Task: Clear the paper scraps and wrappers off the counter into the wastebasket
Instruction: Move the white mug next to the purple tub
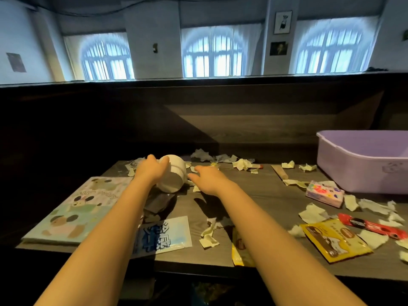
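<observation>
Grip of the left hand (148, 171) wraps the tipped white wastebasket (176, 168), right hand (208, 180) splayed wide beside it, so a hasty sweep could scatter paper scraps (241, 164) past its mouth.

only arms and hands show. the left hand (150, 171) and the right hand (207, 180) are bare. the left arm (106, 228) and the right arm (276, 235) are bare too, right down to the bottom edge.
</observation>
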The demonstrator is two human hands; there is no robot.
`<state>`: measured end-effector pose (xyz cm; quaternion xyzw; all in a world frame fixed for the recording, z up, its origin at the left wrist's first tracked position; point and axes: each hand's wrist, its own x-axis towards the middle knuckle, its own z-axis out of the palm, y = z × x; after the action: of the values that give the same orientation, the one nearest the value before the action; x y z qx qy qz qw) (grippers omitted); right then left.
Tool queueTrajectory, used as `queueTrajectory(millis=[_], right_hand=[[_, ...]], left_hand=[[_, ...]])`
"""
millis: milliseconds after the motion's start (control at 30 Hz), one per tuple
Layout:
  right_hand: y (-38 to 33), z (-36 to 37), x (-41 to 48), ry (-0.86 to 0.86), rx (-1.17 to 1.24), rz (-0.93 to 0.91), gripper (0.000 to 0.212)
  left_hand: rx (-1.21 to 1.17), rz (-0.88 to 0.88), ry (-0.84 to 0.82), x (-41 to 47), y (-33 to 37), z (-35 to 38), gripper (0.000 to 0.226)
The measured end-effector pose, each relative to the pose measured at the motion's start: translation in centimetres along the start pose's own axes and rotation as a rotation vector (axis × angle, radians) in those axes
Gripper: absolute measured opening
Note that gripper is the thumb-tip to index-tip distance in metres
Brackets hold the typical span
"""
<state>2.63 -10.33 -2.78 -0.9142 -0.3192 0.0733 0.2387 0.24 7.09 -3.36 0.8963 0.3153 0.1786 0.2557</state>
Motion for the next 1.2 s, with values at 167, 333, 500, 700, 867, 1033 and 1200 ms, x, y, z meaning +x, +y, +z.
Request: queueTrajectory(millis=[167,333,500,700,867,1033,1200], right_hand=[[-1.4,1.9,3.0,-0.037,0.139,0.019,0.049],[-2.1,2.8,3.8,0.018,0.210,0.095,0.052],[-2.1,3.0,1.7,0.126,0.391,0.046,0.038],[0.5,1.2,-4.2,0.347,0.530,-0.076,0.035],[5.1,-0.6,-10.3,0.511,0.435,-0.053,0.029],[10.5,-2.7,-15.9,0.562,0.432,0.053,0.027],[15.9,-4.7,-20.7,0.594,0.336,0.131,0.034]], left_hand=[[-0.151,-0.025,-0.140,1.9,-1.7,1.3,0.067],[-0.258,-0.080,-0.169,1.5,-1.5,1.4,0.067],[-0.367,-0.026,-0.060,-0.8,-0.1,0.2,0.057],[-0.696,0.078,-0.150,-7.1,3.1,-1.0,0.074],[-0.690,0.221,-0.222,-12.8,7.4,0.9,0.070],[-0.749,0.254,-0.340,-17.2,11.8,4.3,0.073],[-0.811,0.295,-0.374,-20.9,15.7,7.5,0.067]])
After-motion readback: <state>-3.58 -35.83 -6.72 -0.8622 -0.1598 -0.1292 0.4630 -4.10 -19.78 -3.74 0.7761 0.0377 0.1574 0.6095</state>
